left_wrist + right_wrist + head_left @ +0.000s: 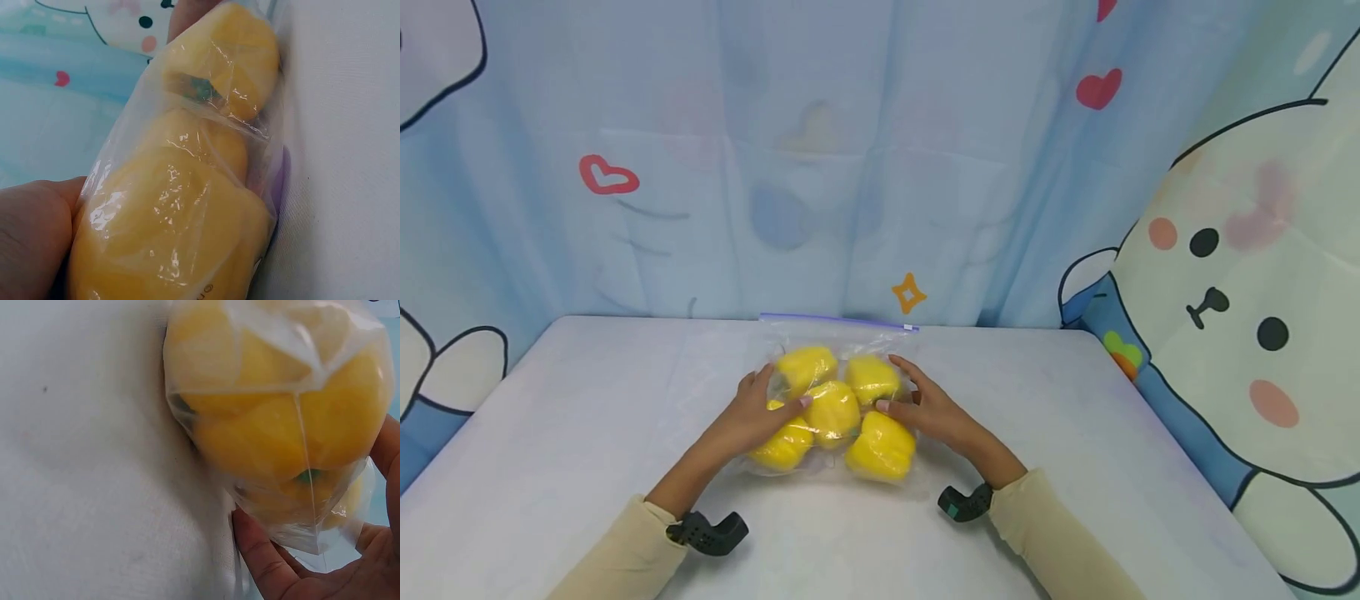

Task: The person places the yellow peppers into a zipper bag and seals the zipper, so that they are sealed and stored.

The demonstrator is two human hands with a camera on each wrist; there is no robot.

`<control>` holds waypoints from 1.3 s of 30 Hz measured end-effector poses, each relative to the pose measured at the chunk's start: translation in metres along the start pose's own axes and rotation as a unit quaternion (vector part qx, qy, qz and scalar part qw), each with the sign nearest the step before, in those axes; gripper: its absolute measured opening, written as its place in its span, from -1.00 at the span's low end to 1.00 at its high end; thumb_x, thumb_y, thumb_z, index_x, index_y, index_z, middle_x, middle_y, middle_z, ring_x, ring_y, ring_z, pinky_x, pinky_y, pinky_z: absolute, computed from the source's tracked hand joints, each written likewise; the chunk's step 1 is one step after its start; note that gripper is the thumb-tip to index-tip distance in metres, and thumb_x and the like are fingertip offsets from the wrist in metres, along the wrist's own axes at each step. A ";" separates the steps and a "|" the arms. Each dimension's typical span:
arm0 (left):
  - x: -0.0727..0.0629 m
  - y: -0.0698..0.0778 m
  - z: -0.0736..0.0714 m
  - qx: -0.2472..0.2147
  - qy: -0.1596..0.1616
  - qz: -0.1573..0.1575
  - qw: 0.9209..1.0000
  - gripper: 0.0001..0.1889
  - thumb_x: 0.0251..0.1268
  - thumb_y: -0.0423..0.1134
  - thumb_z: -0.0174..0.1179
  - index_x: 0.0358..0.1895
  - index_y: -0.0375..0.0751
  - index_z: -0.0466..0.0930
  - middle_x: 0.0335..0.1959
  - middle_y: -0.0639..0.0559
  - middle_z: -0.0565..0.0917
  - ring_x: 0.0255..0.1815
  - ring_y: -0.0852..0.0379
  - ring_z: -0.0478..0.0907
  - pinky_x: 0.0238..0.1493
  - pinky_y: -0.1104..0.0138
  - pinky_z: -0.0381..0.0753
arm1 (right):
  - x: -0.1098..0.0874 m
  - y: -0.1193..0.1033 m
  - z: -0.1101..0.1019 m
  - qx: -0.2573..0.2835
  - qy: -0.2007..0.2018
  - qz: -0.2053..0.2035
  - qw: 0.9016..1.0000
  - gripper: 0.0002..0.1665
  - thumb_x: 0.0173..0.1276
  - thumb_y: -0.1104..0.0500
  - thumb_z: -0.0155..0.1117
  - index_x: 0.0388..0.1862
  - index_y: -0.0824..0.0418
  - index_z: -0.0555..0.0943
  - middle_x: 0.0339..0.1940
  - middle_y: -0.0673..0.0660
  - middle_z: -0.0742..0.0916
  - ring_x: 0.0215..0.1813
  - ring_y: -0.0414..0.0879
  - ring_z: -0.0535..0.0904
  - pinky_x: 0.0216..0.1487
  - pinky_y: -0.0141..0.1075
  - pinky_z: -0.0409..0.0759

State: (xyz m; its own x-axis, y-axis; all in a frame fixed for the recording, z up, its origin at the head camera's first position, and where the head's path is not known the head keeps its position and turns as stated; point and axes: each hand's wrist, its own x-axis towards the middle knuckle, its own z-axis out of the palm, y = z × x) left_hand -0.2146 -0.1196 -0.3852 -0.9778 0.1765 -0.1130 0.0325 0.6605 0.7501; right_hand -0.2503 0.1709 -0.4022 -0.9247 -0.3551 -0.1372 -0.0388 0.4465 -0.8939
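A clear zip bag (844, 340) lies on the table with several yellow bell peppers (835, 414) inside. Its purple zip strip (820, 317) runs along the far edge. On the bag's left side, my left hand (757, 415) grips it, thumb over the top and fingers at the side. My right hand (934, 408) holds the right side the same way, its thumb on the plastic between peppers. Close up in the left wrist view, a pepper (169, 212) shows through the shiny film. Fingers (265, 559) of the right hand reach around the bag's side in the right wrist view.
A white cloth covers the table (625, 392). Behind it hangs a blue curtain (820, 208) printed with hearts and cartoon animals, which also runs down the right side. Each wrist wears a dark band (711, 535) with a bulky piece on it.
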 end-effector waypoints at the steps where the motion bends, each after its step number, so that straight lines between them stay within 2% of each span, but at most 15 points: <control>1: 0.000 0.000 0.000 -0.001 0.000 0.001 1.000 0.00 0.29 0.24 0.07 0.55 -0.31 -0.19 0.49 -0.49 -0.18 0.40 -0.52 0.01 0.23 -0.34 0.12 | 0.000 0.001 0.000 -0.002 0.003 0.001 1.000 -0.01 0.26 -0.12 0.34 0.56 -0.21 0.04 0.45 0.20 0.32 0.23 0.14 0.43 0.07 0.00 0.49; 8: -0.005 0.001 -0.001 -0.015 -0.019 0.005 1.000 0.01 0.35 0.23 0.02 0.53 -0.40 -0.27 0.48 -0.52 -0.25 0.41 -0.54 -0.07 0.26 -0.33 0.07 | 0.001 0.002 -0.001 -0.005 0.009 -0.009 1.000 -0.01 0.26 -0.11 0.35 0.56 -0.17 0.05 0.50 0.18 0.25 0.23 0.16 0.44 0.05 -0.03 0.51; 11: -0.007 0.002 -0.002 -0.018 -0.026 0.005 1.000 0.01 0.35 0.23 0.02 0.53 -0.41 -0.27 0.47 -0.54 -0.22 0.40 -0.55 -0.04 0.26 -0.32 0.09 | 0.001 0.001 -0.002 -0.003 0.014 -0.014 1.000 -0.01 0.26 -0.10 0.36 0.56 -0.14 0.06 0.51 0.18 0.23 0.23 0.16 0.44 0.06 -0.04 0.52; 17: -0.005 0.003 0.003 -0.019 -0.013 -0.002 1.000 -0.02 0.32 0.20 0.06 0.53 -0.39 -0.20 0.42 -0.57 -0.07 0.36 -0.54 0.08 0.23 -0.30 0.18 | -0.001 0.000 -0.003 -0.003 0.025 -0.003 1.000 -0.01 0.24 -0.08 0.38 0.56 -0.11 0.09 0.51 0.18 0.24 0.29 0.19 0.41 0.11 0.02 0.50; 26: -0.009 0.002 0.003 -0.014 -0.008 -0.013 1.000 0.01 0.31 0.21 0.07 0.53 -0.41 -0.21 0.42 -0.57 -0.09 0.34 -0.55 0.10 0.22 -0.30 0.19 | -0.004 -0.002 -0.001 0.007 0.024 0.002 1.000 -0.01 0.24 -0.10 0.37 0.56 -0.10 0.11 0.47 0.17 0.31 0.22 0.11 0.47 0.07 -0.02 0.53; 33: -0.011 0.005 0.001 -0.011 -0.011 -0.015 1.000 0.04 0.32 0.23 0.04 0.52 -0.44 -0.27 0.44 -0.57 -0.15 0.36 -0.55 0.07 0.24 -0.30 0.16 | -0.002 -0.004 -0.001 0.003 0.053 -0.007 0.999 0.04 0.25 -0.10 0.37 0.59 -0.02 0.05 0.57 0.17 0.12 0.30 0.20 0.41 0.12 0.00 0.51; 39: -0.010 0.004 0.001 -0.014 -0.012 -0.016 1.000 0.02 0.35 0.27 -0.03 0.52 -0.45 -0.27 0.43 -0.57 -0.14 0.36 -0.55 0.07 0.24 -0.32 0.14 | 0.000 -0.002 -0.003 0.004 0.063 0.010 0.998 0.00 0.28 -0.08 0.35 0.58 0.00 0.06 0.56 0.23 0.12 0.34 0.22 0.37 0.17 0.03 0.48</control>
State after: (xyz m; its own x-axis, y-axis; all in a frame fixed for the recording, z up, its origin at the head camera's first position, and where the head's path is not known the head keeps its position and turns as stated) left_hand -0.2045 -0.1181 -0.3813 -0.9729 0.1738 -0.1524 -0.0044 0.6454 0.7638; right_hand -0.2511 0.1728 -0.3993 -0.9656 -0.2393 -0.1015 -0.0166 0.4463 -0.8947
